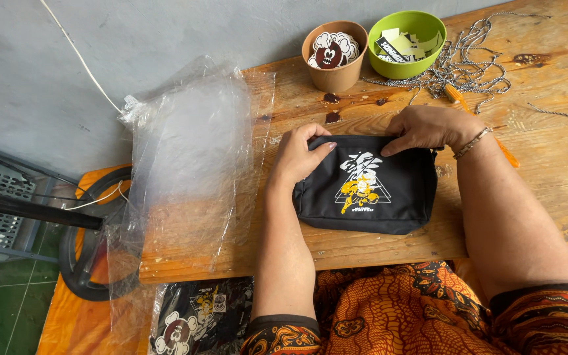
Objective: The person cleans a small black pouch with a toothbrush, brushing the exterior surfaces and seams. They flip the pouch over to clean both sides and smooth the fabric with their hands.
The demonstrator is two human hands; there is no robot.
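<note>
Hands rest on a black pouch (366, 187) lying flat near the middle of the frame, on a wooden table (540, 164). The left hand (297, 154) curls over the pouch's upper left corner, fingers bent and thumb stretched along the top edge, gripping the fabric lightly. The right hand (428, 126) presses down on the upper right part of the same edge, fingers half closed and pointing left, the thumb tip on the black cloth; a thin bracelet (473, 142) circles its wrist. The pouch spans the gap between both hands, its white and yellow printed figure facing up, its lower edge toward the person's patterned orange clothing (389, 309). Left of the pouch, clear plastic bags (185, 158) spread over the table's end and hang down. In the upper middle of the frame stand a brown cup (334, 58) holding round stickers and, just beside it, a green bowl (407, 43) holding paper tags. A tangle of grey cord (468, 62) lies at upper right, near an orange tool (458, 95) partly hidden behind the right hand.
</note>
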